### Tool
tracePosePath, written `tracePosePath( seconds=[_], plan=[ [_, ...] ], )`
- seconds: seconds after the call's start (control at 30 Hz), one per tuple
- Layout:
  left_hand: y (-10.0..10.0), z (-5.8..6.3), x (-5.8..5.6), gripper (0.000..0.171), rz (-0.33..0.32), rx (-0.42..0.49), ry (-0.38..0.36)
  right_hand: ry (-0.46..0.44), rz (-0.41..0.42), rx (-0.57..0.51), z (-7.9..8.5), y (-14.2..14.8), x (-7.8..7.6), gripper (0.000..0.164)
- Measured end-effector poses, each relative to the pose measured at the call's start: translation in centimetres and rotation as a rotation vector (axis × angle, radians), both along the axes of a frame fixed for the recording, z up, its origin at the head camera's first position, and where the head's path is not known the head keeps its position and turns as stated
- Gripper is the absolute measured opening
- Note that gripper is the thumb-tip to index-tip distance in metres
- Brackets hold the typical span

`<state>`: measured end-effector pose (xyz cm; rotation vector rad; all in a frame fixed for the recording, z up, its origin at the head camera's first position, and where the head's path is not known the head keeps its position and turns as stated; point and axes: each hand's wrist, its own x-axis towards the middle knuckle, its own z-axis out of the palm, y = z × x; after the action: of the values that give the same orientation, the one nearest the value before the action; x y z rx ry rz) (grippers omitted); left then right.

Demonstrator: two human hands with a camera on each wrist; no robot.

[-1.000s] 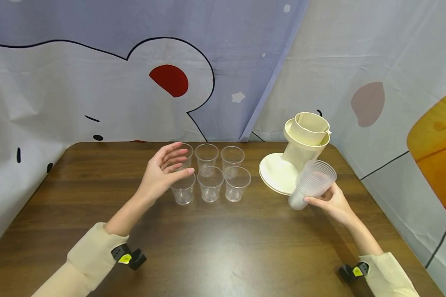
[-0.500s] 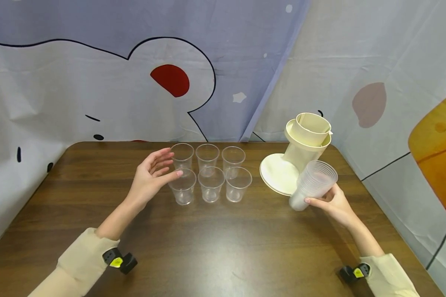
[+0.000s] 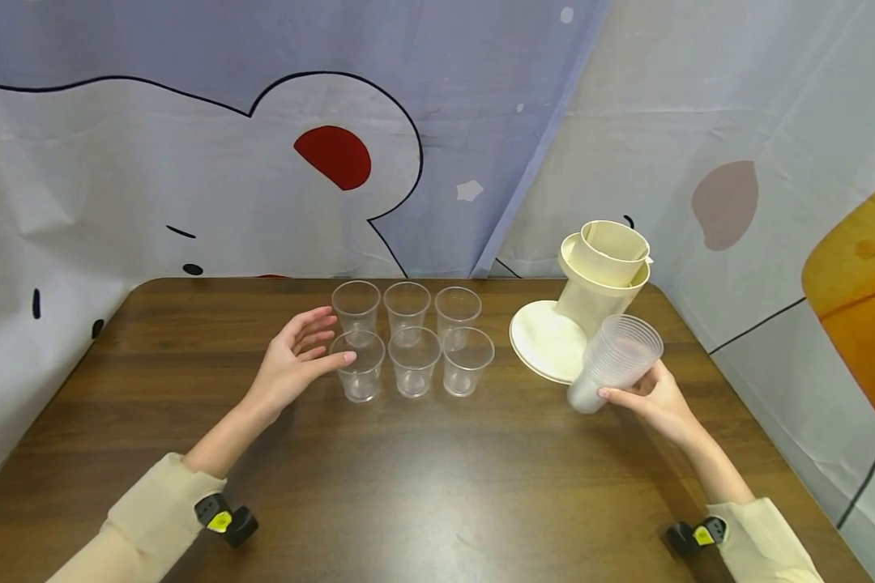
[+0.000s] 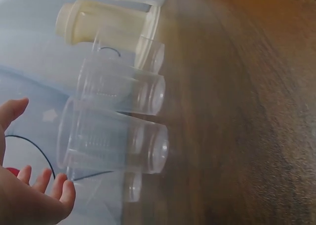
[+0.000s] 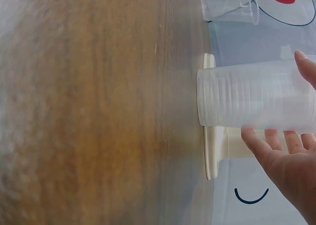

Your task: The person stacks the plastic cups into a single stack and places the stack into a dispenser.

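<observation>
Clear plastic cups stand upright in two rows on the table. My left hand [image 3: 288, 364] is beside the front left cup [image 3: 360, 374], thumb and fingers apart with nothing between them. Its thumb overlaps that cup's rim in the head view; the left wrist view shows the fingers [image 4: 69, 193] near the cup rims, and I cannot tell if they touch. On the right, my right hand [image 3: 659, 401] grips a stack of nested clear plastic cups [image 3: 616, 360], tilted in the head view. In the right wrist view the thumb is on one side of the stack [image 5: 252, 96], the fingers on the other.
A cream-coloured plastic holder [image 3: 591, 300] with a round base and an open tube stands behind the stack. The brown wooden table [image 3: 423, 486] meets a printed cloth backdrop [image 3: 189, 178] at the back and right.
My left hand has drawn back left and slightly down from above the left cups, so the back left cup now shows more fully. The right hand and its stack have stayed in place.
</observation>
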<state>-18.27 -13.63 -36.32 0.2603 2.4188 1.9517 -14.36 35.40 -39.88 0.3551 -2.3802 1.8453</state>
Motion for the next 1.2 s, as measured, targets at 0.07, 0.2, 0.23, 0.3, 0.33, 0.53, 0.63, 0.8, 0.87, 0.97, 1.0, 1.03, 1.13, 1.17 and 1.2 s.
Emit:
tracePosePath(
  seconds=[0.07, 0.2, 0.23, 0.3, 0.33, 0.53, 0.63, 0.8, 0.87, 0.97, 1.0, 1.03, 1.13, 1.17, 1.2],
  plan=[
    [-0.1, -0.3, 0.0, 0.073, -0.011, -0.004, -0.009, 0.000, -0.001, 0.000, 0.0, 0.0, 0.0, 0.062],
    [-0.3, -0.8, 0.0, 0.075, -0.032, -0.012, -0.029, 0.001, -0.004, 0.011, 0.1, -0.1, -0.1, 0.063],
    [-0.3, -0.9, 0.0, 0.076, -0.038, -0.013, -0.035, 0.003, -0.006, 0.019, 0.1, -0.1, -0.1, 0.063],
    [-0.3, -1.2, 0.0, 0.077, -0.047, -0.016, -0.045, 0.003, -0.007, 0.023, 0.1, 0.0, -0.1, 0.063],
    [-0.3, -1.3, 0.0, 0.077, -0.052, -0.018, -0.050, 0.003, -0.006, 0.024, 0.1, 0.0, -0.1, 0.063],
    [-0.2, -1.8, -0.1, 0.079, -0.070, -0.028, -0.078, 0.006, 0.001, 0.015, 0.2, -0.1, -0.1, 0.063],
    [-0.1, -2.1, -0.2, 0.079, -0.070, -0.028, -0.083, 0.007, -0.003, 0.026, 0.1, 0.0, -0.1, 0.064],
    [0.1, -2.7, -0.3, 0.080, -0.082, -0.021, -0.078, 0.008, -0.008, 0.039, 0.1, 0.0, -0.1, 0.064],
    [0.2, -2.9, -0.3, 0.080, -0.088, -0.021, -0.077, 0.007, -0.007, 0.041, 0.1, 0.0, -0.1, 0.064],
    [0.3, -3.3, -0.2, 0.081, -0.095, -0.039, -0.076, 0.007, -0.008, 0.055, 0.1, 0.0, -0.1, 0.064],
    [0.3, -3.5, -0.2, 0.082, -0.098, -0.045, -0.075, 0.006, -0.009, 0.060, 0.1, 0.0, -0.1, 0.064],
    [0.3, -3.6, -0.1, 0.082, -0.100, -0.053, -0.074, 0.005, -0.009, 0.062, 0.1, 0.0, -0.1, 0.064],
    [0.5, -3.9, 0.0, 0.083, -0.098, -0.072, -0.069, 0.000, -0.006, 0.060, 0.1, 0.0, -0.1, 0.064],
    [0.6, -4.0, 0.0, 0.083, -0.096, -0.073, -0.066, 0.000, -0.005, 0.061, 0.1, 0.0, -0.1, 0.064],
    [0.6, -4.0, 0.0, 0.082, -0.093, -0.071, -0.065, -0.002, -0.003, 0.056, 0.1, 0.1, -0.1, 0.064]
  ],
)
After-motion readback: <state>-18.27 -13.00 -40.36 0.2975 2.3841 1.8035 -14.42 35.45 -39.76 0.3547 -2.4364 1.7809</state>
